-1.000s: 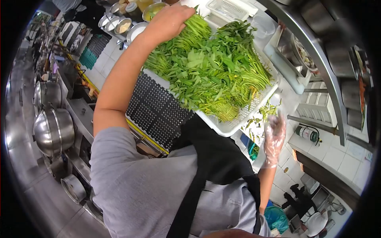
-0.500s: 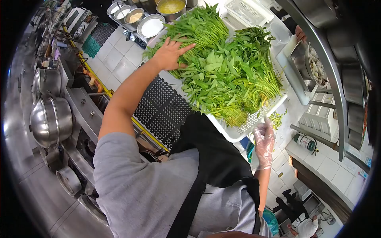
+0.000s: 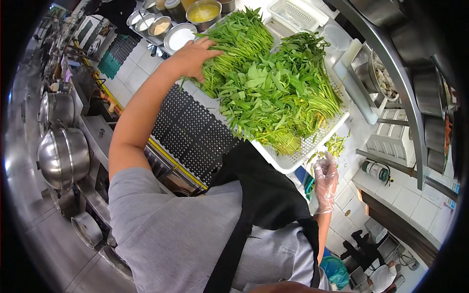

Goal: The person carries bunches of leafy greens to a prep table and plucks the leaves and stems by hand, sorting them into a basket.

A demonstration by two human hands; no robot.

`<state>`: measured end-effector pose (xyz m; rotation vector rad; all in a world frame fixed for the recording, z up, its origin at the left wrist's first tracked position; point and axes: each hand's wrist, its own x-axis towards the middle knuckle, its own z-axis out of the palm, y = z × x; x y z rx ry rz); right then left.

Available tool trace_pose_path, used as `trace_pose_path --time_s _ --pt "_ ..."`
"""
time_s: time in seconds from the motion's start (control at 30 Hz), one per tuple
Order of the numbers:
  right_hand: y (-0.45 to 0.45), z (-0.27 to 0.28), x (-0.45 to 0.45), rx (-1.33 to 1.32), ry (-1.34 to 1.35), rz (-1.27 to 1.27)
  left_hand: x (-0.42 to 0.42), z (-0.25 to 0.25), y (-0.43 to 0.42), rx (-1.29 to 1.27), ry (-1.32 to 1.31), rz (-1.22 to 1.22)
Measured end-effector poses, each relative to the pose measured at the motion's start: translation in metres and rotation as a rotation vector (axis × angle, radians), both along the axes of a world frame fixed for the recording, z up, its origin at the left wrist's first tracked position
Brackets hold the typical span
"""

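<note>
Long-stemmed leafy greens, looking like water spinach (image 3: pixel 264 83), are heaped in a white perforated plastic basket (image 3: pixel 286 165). My bare left hand (image 3: pixel 190 57) rests on the left side of the heap with its fingers apart, touching stems and leaves. Beyond the basket's near right corner, my right hand (image 3: pixel 326 181) wears a clear plastic glove. Its fingers are drawn together; whatever sits between the fingertips is too small to make out. Loose yellow-green stem trimmings (image 3: pixel 335 144) lie on the white surface just past those fingertips.
Bowls of white powder (image 3: pixel 181 38) and yellow liquid (image 3: pixel 204 13) stand at the upper left. To the right are a metal bowl of pale pieces (image 3: pixel 383 78) and a curved steel shelf edge (image 3: pixel 408 88). Black perforated matting (image 3: pixel 188 132) covers the floor at left. Another person (image 3: pixel 381 278) is at the lower right.
My left hand has shifted left and slightly up, toward the heap's outer edge. My right hand has moved slightly down, away from the basket rim. The whole view has shifted a little.
</note>
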<state>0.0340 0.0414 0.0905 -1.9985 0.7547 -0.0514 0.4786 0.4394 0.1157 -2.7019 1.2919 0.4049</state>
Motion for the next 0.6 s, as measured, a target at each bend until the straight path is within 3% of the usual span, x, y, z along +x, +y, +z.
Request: trace_pose_path --time_s 0.07,0.13,0.27,0.3,0.37,0.4,0.47,0.57,0.6 --pt "-0.002 0.004 -0.002 0.008 -0.001 -0.032 0.001 0.021 -0.005 -0.036 -0.003 -0.001" --pt "-0.004 0.002 -0.004 0.036 -0.031 -0.063 -0.004 0.046 -0.017 -0.122 0.025 0.251" --pt "-0.009 0.004 0.005 0.027 -0.046 -0.05 -0.003 0.048 -0.052 -0.299 -0.194 0.204" --pt "-0.011 0.004 0.017 0.015 -0.107 -0.071 0.001 0.029 -0.059 -0.3 -0.194 0.203" --pt "-0.005 0.035 0.062 -0.039 -0.179 -0.026 0.006 -0.032 -0.074 -0.657 -0.218 0.089" --pt "0.003 0.061 0.097 -0.134 -0.212 0.059 0.001 -0.042 -0.083 -0.661 -0.222 0.085" --pt "0.028 0.108 0.164 -0.229 -0.332 0.24 -0.011 -0.061 -0.096 -0.529 -0.514 0.167" --pt "0.07 0.129 0.263 -0.155 -0.447 0.549 0.007 -0.104 -0.092 -0.466 -0.37 0.353" --pt "0.075 0.108 0.301 -0.217 -0.471 0.682 0.01 -0.109 -0.091 -0.476 -0.314 0.477"
